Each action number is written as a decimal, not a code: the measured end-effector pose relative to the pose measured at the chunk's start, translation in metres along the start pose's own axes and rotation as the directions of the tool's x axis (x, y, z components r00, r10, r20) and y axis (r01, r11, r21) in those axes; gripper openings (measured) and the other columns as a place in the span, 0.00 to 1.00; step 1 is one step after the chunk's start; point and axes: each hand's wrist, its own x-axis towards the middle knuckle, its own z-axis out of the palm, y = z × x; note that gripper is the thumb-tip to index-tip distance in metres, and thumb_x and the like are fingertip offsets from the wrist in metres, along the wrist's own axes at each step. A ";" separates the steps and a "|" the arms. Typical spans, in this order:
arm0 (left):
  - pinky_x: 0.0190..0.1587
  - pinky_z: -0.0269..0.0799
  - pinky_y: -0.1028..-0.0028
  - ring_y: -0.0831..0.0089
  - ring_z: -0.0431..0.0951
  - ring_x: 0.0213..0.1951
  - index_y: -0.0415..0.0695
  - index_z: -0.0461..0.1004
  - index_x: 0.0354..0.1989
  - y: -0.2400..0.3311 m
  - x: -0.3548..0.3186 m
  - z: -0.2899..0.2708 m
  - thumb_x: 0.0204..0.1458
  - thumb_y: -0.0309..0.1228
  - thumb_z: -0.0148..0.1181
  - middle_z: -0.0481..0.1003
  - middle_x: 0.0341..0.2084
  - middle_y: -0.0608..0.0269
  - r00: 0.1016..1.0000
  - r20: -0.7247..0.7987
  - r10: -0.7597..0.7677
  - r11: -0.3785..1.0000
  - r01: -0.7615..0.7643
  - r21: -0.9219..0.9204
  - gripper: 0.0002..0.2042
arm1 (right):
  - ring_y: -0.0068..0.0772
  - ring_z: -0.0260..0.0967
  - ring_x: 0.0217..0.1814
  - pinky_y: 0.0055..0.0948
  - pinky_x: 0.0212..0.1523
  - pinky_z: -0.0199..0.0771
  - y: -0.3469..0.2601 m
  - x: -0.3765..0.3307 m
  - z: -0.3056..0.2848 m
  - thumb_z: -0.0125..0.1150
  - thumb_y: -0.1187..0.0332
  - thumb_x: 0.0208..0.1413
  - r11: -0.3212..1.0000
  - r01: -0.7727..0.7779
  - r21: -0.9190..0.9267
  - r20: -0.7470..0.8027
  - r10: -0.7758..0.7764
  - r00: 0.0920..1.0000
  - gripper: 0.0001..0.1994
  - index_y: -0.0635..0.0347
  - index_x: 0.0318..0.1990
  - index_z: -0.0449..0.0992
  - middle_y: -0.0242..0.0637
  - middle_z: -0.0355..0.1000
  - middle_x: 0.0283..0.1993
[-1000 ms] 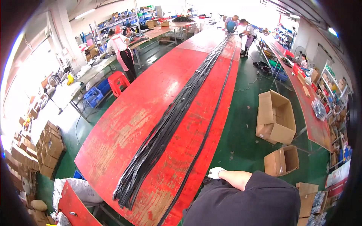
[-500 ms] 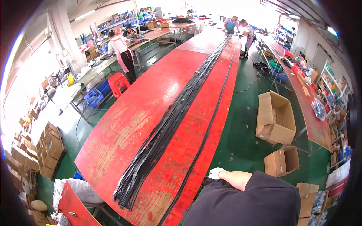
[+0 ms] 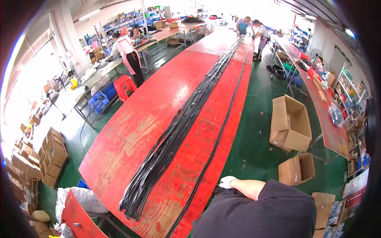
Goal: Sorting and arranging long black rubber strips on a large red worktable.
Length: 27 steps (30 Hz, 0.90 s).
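Observation:
My right hand [image 3: 227, 182], in a white glove, is at the right edge of a long red table [image 3: 131, 135], near the lower middle of the view. The fingers are too small and partly hidden to make out, and I see nothing held in them. My left hand is out of view. A thick bundle of long black strips [image 3: 170, 139] runs the length of the table toward the far end. Nearer my right hand, one narrow black strip [image 3: 216, 144] lies apart from it, alongside the table's right edge.
Two people [image 3: 243, 25] [image 3: 260, 35] stand at the far end, and another [image 3: 126, 53] by the left benches. A red stool [image 3: 124, 88] stands left of the table. Open cardboard boxes [image 3: 291, 123] [image 3: 295, 169] sit on the green floor at right, before a bench [image 3: 331, 133].
The far person on the right has shifted slightly, and the person at left has leaned a little. My right hand and the black strips look unmoved.

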 end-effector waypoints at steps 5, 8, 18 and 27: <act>0.35 0.79 0.63 0.68 0.81 0.30 0.44 0.85 0.27 0.000 0.003 -0.003 0.49 0.51 0.73 0.84 0.29 0.63 1.000 -0.002 -0.001 1.000 0.001 0.002 0.20 | 0.50 0.78 0.59 0.47 0.59 0.76 -0.005 -0.002 0.000 0.54 0.49 0.61 1.000 -0.007 -0.019 0.018 0.008 1.000 0.23 0.49 0.54 0.85 0.44 0.82 0.55; 0.35 0.79 0.63 0.68 0.81 0.30 0.44 0.85 0.27 0.000 0.002 -0.003 0.49 0.51 0.73 0.84 0.29 0.63 1.000 -0.006 0.002 1.000 -0.002 0.004 0.20 | 0.50 0.78 0.60 0.47 0.59 0.76 -0.004 -0.003 0.002 0.54 0.49 0.61 1.000 -0.008 -0.013 0.022 0.008 1.000 0.23 0.50 0.55 0.84 0.44 0.82 0.56; 0.35 0.79 0.62 0.68 0.81 0.29 0.44 0.85 0.27 -0.001 0.006 -0.011 0.50 0.51 0.73 0.84 0.29 0.63 1.000 -0.009 0.010 1.000 -0.010 0.002 0.20 | 0.53 0.77 0.61 0.49 0.60 0.76 -0.002 0.004 0.009 0.54 0.49 0.61 1.000 -0.016 -0.026 0.037 0.017 0.999 0.24 0.50 0.56 0.84 0.45 0.81 0.57; 0.34 0.79 0.62 0.68 0.81 0.29 0.44 0.85 0.27 -0.010 0.011 -0.020 0.50 0.50 0.73 0.84 0.29 0.63 1.000 -0.015 0.015 1.000 -0.015 0.003 0.19 | 0.52 0.76 0.63 0.47 0.63 0.74 -0.013 -0.003 0.018 0.54 0.48 0.62 1.000 -0.009 0.004 0.045 0.009 0.999 0.25 0.51 0.57 0.83 0.45 0.80 0.59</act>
